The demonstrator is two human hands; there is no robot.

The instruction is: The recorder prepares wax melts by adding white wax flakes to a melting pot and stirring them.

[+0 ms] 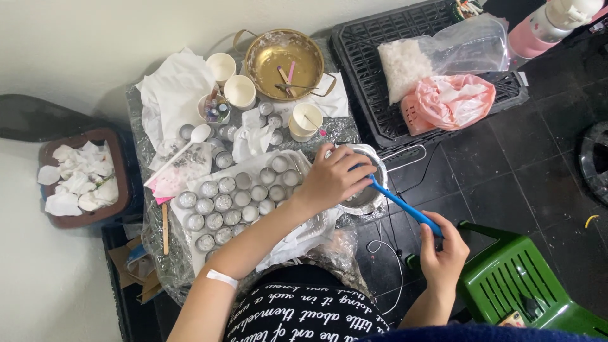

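Blue plastic shows first: a long blue handle (405, 206) runs from the person's right hand (443, 253) up and to the left into a small metal saucepan (370, 190) at the right edge of the worktop (158, 253). The right hand is closed around the near end of that handle. The left hand (335, 177) lies over the saucepan's rim, fingers curled down onto it, so most of the pan's inside is hidden; what the tool's far end looks like cannot be told. The two hands are well apart, joined only by the handle.

Just left of the saucepan sits a tray of small round tins (234, 199) in rows, each with a pale filling. Behind the tray stand several white paper cups (240, 92), one cup (307, 117) with a stick in it, and a brass-coloured bowl (285, 60) holding a few sticks. Crumpled white tissue (171, 88) lies at the back left, and a white plastic spoon (196, 136) rests near it. A flat wooden stick (165, 228) lies at the worktop's left edge.

Left of the worktop a brown bin (107, 136) holds used tissue. To the right, on the dark floor, a black crate (361, 76) carries a clear bag of white flakes (405, 66) and a pink bag (453, 101). A green plastic stool (525, 285) stands by the right hand
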